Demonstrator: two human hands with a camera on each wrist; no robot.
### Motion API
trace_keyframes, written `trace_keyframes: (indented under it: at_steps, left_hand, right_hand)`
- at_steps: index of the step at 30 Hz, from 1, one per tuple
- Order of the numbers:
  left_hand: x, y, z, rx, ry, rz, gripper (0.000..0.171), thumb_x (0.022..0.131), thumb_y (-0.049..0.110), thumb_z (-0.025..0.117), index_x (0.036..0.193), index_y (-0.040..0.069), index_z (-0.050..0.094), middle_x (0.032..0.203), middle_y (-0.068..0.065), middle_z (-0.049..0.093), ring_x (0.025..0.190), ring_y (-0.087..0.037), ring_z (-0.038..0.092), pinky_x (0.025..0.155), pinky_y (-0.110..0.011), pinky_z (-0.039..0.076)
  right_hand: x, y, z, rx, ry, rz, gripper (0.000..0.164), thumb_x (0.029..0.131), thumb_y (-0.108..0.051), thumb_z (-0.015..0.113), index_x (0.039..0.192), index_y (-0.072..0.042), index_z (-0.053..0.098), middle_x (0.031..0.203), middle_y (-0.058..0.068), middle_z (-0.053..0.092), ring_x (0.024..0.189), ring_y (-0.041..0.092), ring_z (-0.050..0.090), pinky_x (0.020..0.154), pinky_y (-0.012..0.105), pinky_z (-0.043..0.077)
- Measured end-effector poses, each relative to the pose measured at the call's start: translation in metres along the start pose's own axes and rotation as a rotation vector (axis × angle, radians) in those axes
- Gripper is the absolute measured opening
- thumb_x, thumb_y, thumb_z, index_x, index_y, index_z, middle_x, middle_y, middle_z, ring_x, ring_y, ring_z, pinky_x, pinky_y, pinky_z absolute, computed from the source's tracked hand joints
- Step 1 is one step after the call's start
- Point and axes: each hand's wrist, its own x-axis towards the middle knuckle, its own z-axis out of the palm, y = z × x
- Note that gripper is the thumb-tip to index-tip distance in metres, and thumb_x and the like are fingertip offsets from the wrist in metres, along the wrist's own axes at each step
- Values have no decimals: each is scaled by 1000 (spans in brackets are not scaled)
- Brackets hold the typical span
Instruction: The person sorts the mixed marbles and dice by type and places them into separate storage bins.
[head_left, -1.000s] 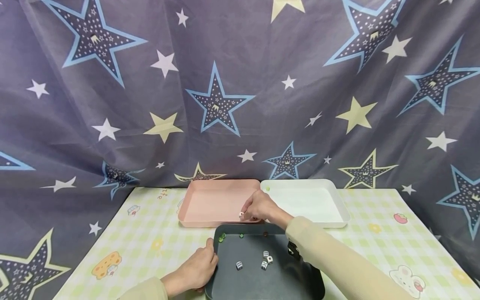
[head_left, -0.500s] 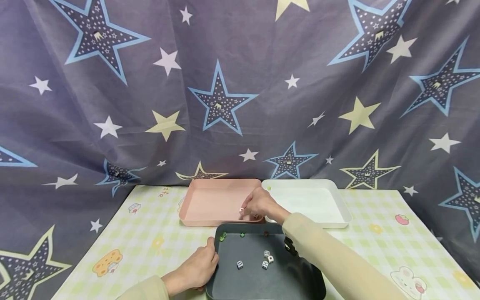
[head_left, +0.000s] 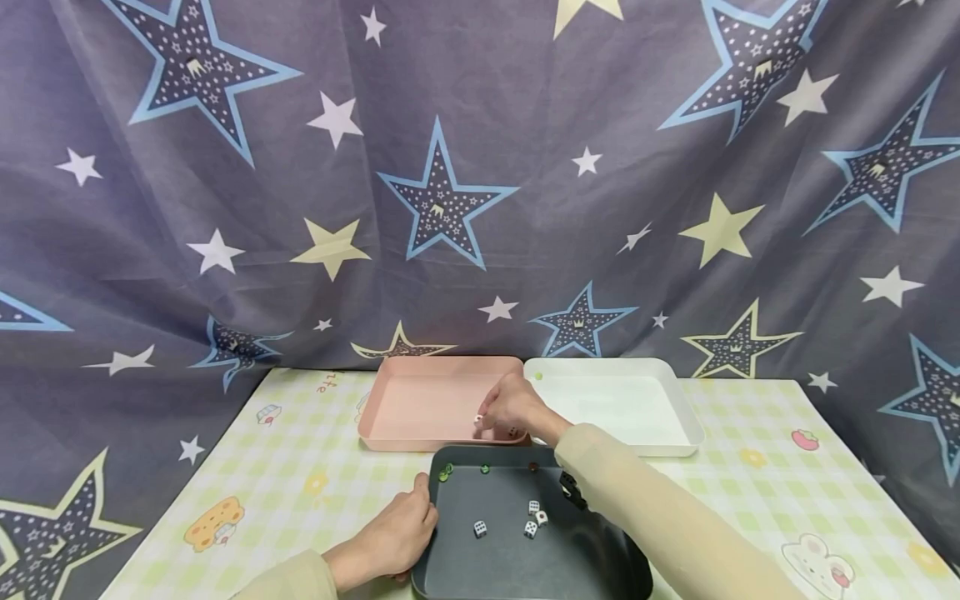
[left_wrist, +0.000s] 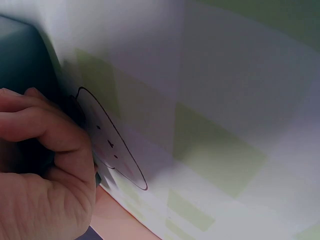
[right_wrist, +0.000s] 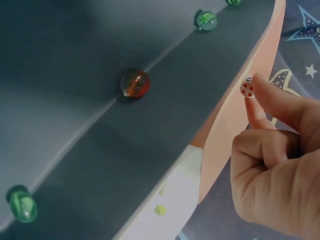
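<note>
My right hand (head_left: 516,406) pinches a white die (right_wrist: 246,87) between thumb and finger, above the near right part of the pink tray (head_left: 420,367). Red pips show on the die in the right wrist view. My left hand (head_left: 401,527) grips the left rim of the dark grey tray (head_left: 480,575), its fingers curled in the left wrist view. Several white dice (head_left: 480,528) lie in the dark tray. Green marbles (head_left: 444,476) and an orange-brown marble (right_wrist: 135,83) lie along its far side. Beneath my right hand, small dotted shapes (head_left: 513,432) in the pink tray are partly hidden.
A white tray (head_left: 615,364) stands right of the pink one, with a green marble (head_left: 538,376) in its far left corner. The checked tablecloth (head_left: 750,500) spreads around the trays. A star-patterned curtain (head_left: 480,150) hangs behind the table.
My right hand has shifted slightly left over the pink tray, still pinching the die. My left hand stays on the dark tray's rim. The view has tilted slightly.
</note>
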Motion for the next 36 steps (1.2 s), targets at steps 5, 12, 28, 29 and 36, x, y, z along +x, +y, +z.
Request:
trace_keyframes:
  at_steps: [5,12,28,29,36]
  left_hand:
    - [0,2,1,-5,-4,-11,15,110,6,37,118,-5,42,54,-9,58,28,-6,45,27,-28,39]
    - [1,4,3,3,-9,-6,17,110,6,37,120,-6,42,55,-8,58,28,-5,44,27,-26,38]
    - [1,4,2,12,4,8,15,109,5,37,117,-6,42,55,-8,57,28,-5,45,27,-28,40]
    - [1,4,1,12,6,11,15,109,5,37,117,-6,42,54,-8,57,28,-5,45,27,-28,40]
    - [-1,3,0,7,10,11,11,109,6,37,113,-4,41,53,-9,56,28,-7,46,27,-29,41]
  right_hand:
    - [5,3,5,-42,-2,-27,11,79,-9,92,77,-7,82,67,-2,73,61,10,55,51,24,44]
    - [12,5,10,-50,22,-7,10,79,-5,89,75,-7,81,66,0,73,59,12,58,47,23,42]
    - [11,3,-14,-26,107,7,10,82,-11,91,87,-6,84,86,0,77,87,19,68,73,30,58]
    - [9,3,-16,-18,107,5,10,83,-11,91,87,-5,84,88,1,78,87,18,67,70,29,57]
    - [2,1,-26,33,88,-5,5,85,-7,88,85,-6,83,93,2,77,85,17,64,60,25,50]
